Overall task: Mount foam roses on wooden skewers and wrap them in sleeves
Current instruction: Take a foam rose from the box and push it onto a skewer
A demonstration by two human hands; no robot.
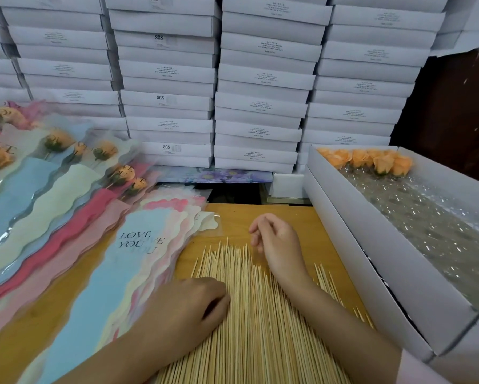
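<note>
The loose skewers (249,314) lie fanned over the near middle of the desk (282,214), their sharp tips pointing toward the far edge. The left hand (188,306) rests at the left side of the pile with bent fingers on the sticks. Whether it already pinches one I cannot tell. The right hand (277,242) hangs loosely curled just beyond the tips and appears to hold nothing, while its forearm lies across the pile.

The likeliest slip is in picking one stick. They lie packed side by side, so bent fingers could drag up two or three, or roll neighbours out of line. A careless lift of the right forearm could sweep skewers toward the white box (377,259) along the right edge, where a few strays already lie against its wall. The tips sit close to the right hand's fingers, so a quick reach down risks a prick.

The foam roses (371,162) sit at the far end of that box, well apart from both hands. Reaching for them means crossing the box wall, and a sleeve or wrist could catch it.

The sleeves (138,267) are stacked left of the skewers and look slick, so a tug on the top one may slide the stack. The finished roses (58,139) lie toward the far left corner, out of harm's way.
</note>
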